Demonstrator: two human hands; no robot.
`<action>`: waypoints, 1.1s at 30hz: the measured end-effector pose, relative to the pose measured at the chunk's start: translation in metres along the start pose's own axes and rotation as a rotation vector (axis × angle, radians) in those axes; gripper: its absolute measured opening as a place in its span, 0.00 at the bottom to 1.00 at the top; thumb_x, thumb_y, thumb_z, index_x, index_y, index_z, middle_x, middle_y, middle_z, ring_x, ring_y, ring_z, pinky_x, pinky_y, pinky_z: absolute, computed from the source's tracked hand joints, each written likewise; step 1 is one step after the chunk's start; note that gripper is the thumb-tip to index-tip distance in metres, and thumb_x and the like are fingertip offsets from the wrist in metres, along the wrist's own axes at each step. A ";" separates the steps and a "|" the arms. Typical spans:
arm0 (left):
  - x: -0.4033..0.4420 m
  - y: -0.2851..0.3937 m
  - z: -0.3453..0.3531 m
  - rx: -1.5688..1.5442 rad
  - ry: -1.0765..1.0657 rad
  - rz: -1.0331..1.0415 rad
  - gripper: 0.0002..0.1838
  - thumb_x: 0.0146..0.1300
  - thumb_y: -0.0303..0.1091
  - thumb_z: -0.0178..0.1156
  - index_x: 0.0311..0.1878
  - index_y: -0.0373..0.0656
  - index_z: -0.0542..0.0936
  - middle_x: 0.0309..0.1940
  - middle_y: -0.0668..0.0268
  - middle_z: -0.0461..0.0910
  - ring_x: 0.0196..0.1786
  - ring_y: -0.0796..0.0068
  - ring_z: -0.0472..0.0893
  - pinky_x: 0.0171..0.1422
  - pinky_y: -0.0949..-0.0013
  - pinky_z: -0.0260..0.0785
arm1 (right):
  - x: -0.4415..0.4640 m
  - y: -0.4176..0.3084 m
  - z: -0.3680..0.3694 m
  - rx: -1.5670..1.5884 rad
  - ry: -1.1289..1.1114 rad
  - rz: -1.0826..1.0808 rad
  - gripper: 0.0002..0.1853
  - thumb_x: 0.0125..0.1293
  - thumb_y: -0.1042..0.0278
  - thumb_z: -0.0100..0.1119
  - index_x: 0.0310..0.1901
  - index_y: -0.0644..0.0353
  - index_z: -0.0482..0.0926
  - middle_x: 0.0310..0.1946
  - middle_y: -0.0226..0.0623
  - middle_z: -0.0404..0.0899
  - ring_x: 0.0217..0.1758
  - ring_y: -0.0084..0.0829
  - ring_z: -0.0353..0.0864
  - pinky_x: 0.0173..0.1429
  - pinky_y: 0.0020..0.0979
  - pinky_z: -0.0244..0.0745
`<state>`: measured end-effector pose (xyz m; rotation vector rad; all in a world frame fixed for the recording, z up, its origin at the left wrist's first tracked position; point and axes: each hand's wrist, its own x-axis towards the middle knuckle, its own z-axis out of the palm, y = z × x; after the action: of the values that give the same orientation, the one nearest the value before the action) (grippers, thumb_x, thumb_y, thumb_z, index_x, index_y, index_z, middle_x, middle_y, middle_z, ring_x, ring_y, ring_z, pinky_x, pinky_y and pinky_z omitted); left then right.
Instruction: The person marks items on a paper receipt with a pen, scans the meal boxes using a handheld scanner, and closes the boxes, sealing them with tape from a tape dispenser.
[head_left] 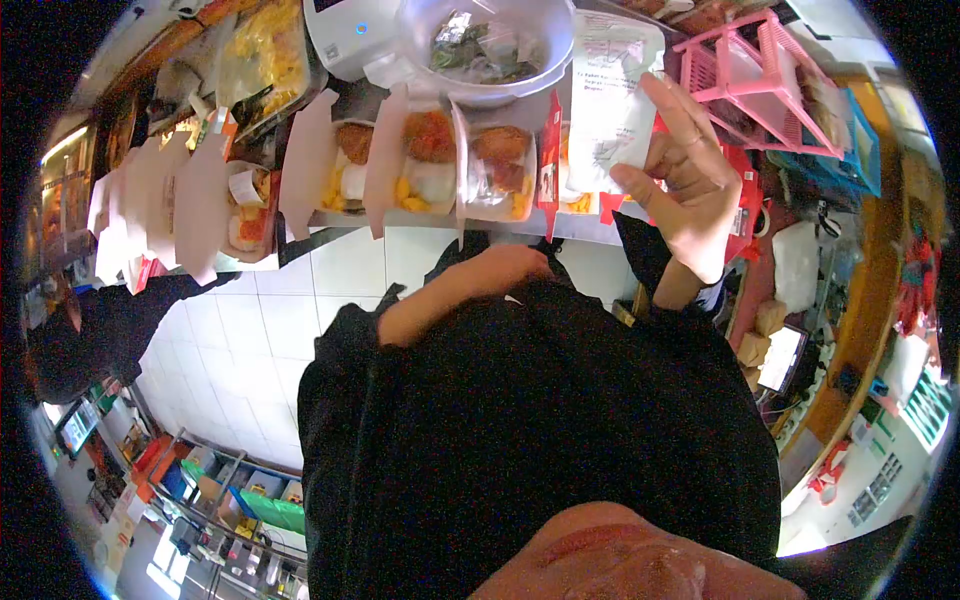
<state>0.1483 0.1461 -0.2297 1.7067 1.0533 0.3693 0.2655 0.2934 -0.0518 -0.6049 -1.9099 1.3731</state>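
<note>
1. Right hand (pixel 690 190): the thumb overlaps the lower right edge of a white, rectangular, printed paper slip (pixel 612 110); the fingers pinch it along that side.
2. Left hand (pixel 525 262): held low before the torso, near the grey surface (pixel 590 231). Its fingers are indistinct; their state cannot be told.
3. Slip position: raised at the right end of the row of boxes, partly masking a red-and-white paperboard box (pixel 581 203), print facing the camera.
4. Handling, in judgement: a light edge grip suits thin paper; keep the thumb off the print, the sheet flat, its lower edge clear of food.
5. Leftward: an open white-lined paperboard box (pixel 384 180) holds breaded and yellow food.
6. Beyond: a translucent round plastic bowl (pixel 562 75) and a pink plastic basket (pixel 700 70).
</note>
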 end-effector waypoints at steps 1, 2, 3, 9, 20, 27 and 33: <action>0.002 0.001 -0.004 0.006 -0.003 0.008 0.19 0.51 0.26 0.55 0.49 0.49 0.78 0.43 0.61 0.78 0.50 0.57 0.76 0.54 0.61 0.69 | -0.002 -0.001 -0.001 -0.040 -0.004 -0.031 0.35 0.44 0.87 0.63 0.59 0.63 0.69 0.62 0.43 0.62 0.39 0.18 0.74 0.36 0.18 0.72; 0.003 0.002 -0.010 -0.022 -0.088 0.041 0.18 0.53 0.28 0.55 0.49 0.48 0.78 0.44 0.61 0.79 0.49 0.58 0.77 0.54 0.61 0.69 | -0.004 -0.003 -0.003 -0.083 -0.009 -0.063 0.35 0.43 0.86 0.63 0.59 0.63 0.69 0.62 0.44 0.62 0.45 0.21 0.74 0.38 0.18 0.72; 0.005 0.006 -0.018 -0.046 -0.172 0.075 0.16 0.56 0.29 0.55 0.49 0.48 0.78 0.45 0.61 0.79 0.48 0.60 0.78 0.54 0.62 0.69 | -0.006 -0.007 -0.005 -0.093 -0.002 -0.074 0.35 0.43 0.86 0.63 0.59 0.63 0.69 0.62 0.44 0.62 0.45 0.21 0.74 0.38 0.18 0.72; -0.008 0.074 -0.098 -0.715 0.633 0.350 0.24 0.65 0.40 0.49 0.61 0.38 0.66 0.49 0.62 0.76 0.46 0.76 0.74 0.46 0.73 0.67 | -0.028 -0.020 -0.011 -0.114 -0.069 -0.263 0.39 0.38 0.83 0.62 0.59 0.69 0.67 0.64 0.48 0.59 0.66 0.38 0.60 0.63 0.32 0.62; 0.009 0.227 -0.191 -1.150 0.406 0.961 0.28 0.62 0.26 0.41 0.65 0.29 0.52 0.62 0.47 0.62 0.64 0.58 0.65 0.66 0.60 0.61 | -0.059 -0.037 -0.041 -0.008 -0.047 -0.342 0.39 0.38 0.82 0.64 0.59 0.72 0.66 0.63 0.48 0.59 0.67 0.39 0.58 0.59 0.29 0.66; 0.016 0.287 -0.178 -1.133 0.335 0.953 0.29 0.62 0.23 0.39 0.66 0.28 0.48 0.66 0.44 0.53 0.68 0.53 0.58 0.71 0.57 0.54 | -0.075 -0.042 -0.070 -0.008 -0.010 -0.412 0.39 0.36 0.80 0.65 0.58 0.72 0.67 0.62 0.50 0.61 0.68 0.40 0.58 0.67 0.35 0.54; 0.037 0.285 -0.168 -1.100 0.217 1.041 0.33 0.58 0.20 0.40 0.68 0.31 0.44 0.67 0.44 0.49 0.70 0.51 0.53 0.73 0.56 0.49 | -0.089 -0.041 -0.090 -0.058 -0.013 -0.382 0.39 0.36 0.79 0.66 0.58 0.72 0.68 0.62 0.50 0.60 0.68 0.40 0.58 0.67 0.35 0.54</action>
<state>0.1872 0.2597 0.0810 1.0267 -0.1010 1.4900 0.3927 0.2720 -0.0189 -0.2390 -1.9576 1.0827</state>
